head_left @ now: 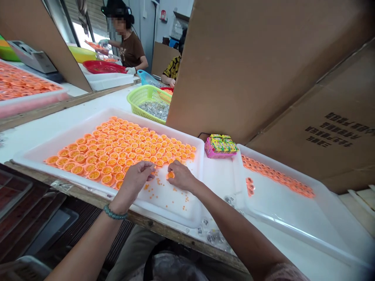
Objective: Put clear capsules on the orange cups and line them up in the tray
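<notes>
- Left hand [137,176]: fingers curled, tips pinched together at the edge of the filled rows; whether anything sits between them is too small to tell
- Right hand [182,175]: grasping one orange cup [170,175] between thumb and fingertips, low over the bare part of the white tray [175,212], just beside the left hand
- Filled cups [117,148]: packed in touching rows across the tray's far half; loose orange beads [159,192] lie scattered on the bare floor beneath both hands
- Risk, as a judgement: a wrist brushing the nearest row could topple several cups, since they stand touching; a slack pinch could spill the held cup among the scattered beads
- Second tray [293,222]: just beside the right forearm; a nudge might shift it on the table [35,132]
</notes>
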Action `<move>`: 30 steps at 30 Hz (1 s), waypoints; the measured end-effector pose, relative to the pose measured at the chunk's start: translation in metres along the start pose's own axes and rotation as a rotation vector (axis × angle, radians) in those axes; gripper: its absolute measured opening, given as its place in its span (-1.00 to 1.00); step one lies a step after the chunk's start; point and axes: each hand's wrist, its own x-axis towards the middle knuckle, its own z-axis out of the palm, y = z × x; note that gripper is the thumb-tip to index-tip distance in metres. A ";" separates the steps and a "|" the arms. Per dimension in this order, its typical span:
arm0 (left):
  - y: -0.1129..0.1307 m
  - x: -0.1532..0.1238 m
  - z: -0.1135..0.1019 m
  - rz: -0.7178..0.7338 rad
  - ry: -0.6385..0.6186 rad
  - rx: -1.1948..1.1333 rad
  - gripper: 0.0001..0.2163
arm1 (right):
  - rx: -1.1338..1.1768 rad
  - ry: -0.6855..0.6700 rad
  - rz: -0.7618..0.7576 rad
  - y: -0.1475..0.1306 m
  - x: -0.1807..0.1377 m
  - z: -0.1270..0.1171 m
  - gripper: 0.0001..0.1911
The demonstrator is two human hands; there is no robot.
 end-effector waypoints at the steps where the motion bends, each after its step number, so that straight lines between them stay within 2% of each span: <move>1: 0.001 0.000 0.000 -0.023 -0.030 0.011 -0.71 | 0.057 0.030 -0.024 -0.004 -0.004 -0.003 -0.79; 3: 0.006 -0.002 0.001 -0.057 -0.153 -0.009 -0.69 | 0.204 0.123 -0.095 -0.016 -0.014 -0.011 -0.75; 6: 0.013 -0.006 0.003 -0.080 -0.443 -0.151 -0.71 | 0.400 0.255 -0.201 -0.036 -0.026 -0.020 -0.67; 7: 0.014 -0.007 0.004 -0.085 -0.505 -0.218 -0.73 | 0.433 0.295 -0.226 -0.040 -0.029 -0.022 -0.68; 11: 0.013 -0.010 0.009 -0.111 -0.518 -0.405 -0.79 | 0.444 0.507 -0.254 -0.045 -0.039 -0.015 -0.82; 14: 0.011 -0.013 0.014 -0.153 -0.532 -0.391 -0.78 | 0.432 0.589 -0.240 -0.039 -0.046 -0.010 -0.82; 17: 0.011 -0.015 0.017 -0.175 -0.520 -0.336 -0.78 | 0.427 0.559 -0.256 -0.030 -0.053 -0.016 -0.84; 19: 0.012 -0.015 0.018 -0.190 -0.523 -0.309 -0.82 | 0.393 0.488 -0.283 -0.026 -0.057 -0.024 -0.86; 22: 0.015 -0.013 0.020 -0.206 -0.584 -0.263 -0.82 | 0.344 0.367 -0.303 -0.023 -0.060 -0.035 -0.88; 25: 0.017 -0.012 0.023 -0.182 -0.623 -0.196 -0.76 | 0.310 0.321 -0.280 -0.022 -0.063 -0.038 -0.91; 30: 0.018 -0.015 0.026 -0.144 -0.513 -0.124 -0.70 | 0.254 0.242 -0.257 -0.016 -0.072 -0.040 -0.95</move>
